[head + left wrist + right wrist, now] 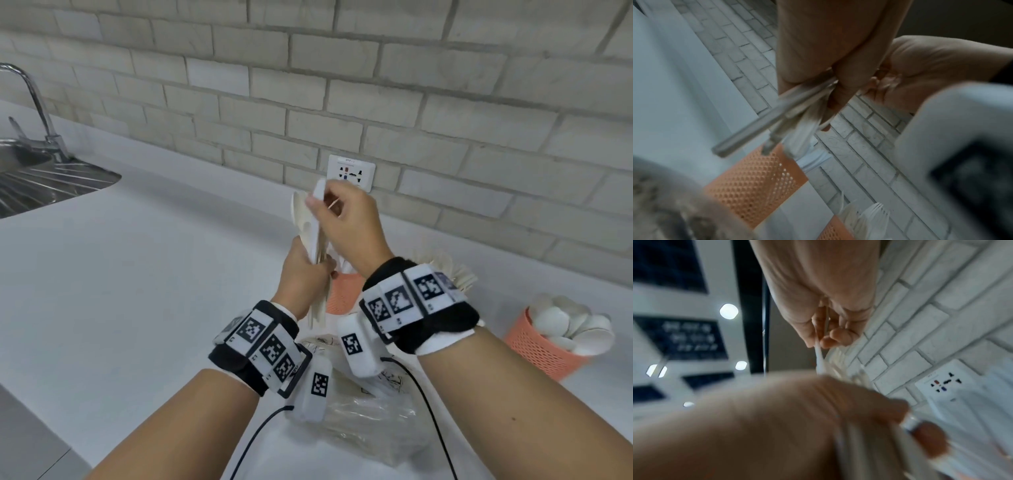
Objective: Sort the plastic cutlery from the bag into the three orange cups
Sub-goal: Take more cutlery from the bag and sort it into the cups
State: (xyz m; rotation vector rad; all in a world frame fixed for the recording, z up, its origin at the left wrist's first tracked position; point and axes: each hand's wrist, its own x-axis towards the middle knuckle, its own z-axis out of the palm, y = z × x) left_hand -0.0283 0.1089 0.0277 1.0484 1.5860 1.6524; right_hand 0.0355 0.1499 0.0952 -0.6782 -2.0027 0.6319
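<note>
My left hand [305,270] grips a bundle of white plastic cutlery [308,222] upright above the counter; the handles [756,131] poke out below my fist. My right hand [346,219] pinches the top of one white piece [320,190] in that bundle. One orange mesh cup [342,291] stands just behind my left hand, a second [544,342] full of white spoons at the right. Forks [448,270] show behind my right wrist; their cup's rim [835,230] shows in the left wrist view. The clear bag [370,425] lies under my wrists.
A steel sink [51,181] with a tap [37,102] sits at the far left. A wall socket [351,171] is set in the brick wall behind my hands. White counter [154,274] stretches to the left. Cables [435,421] hang from both wrist bands.
</note>
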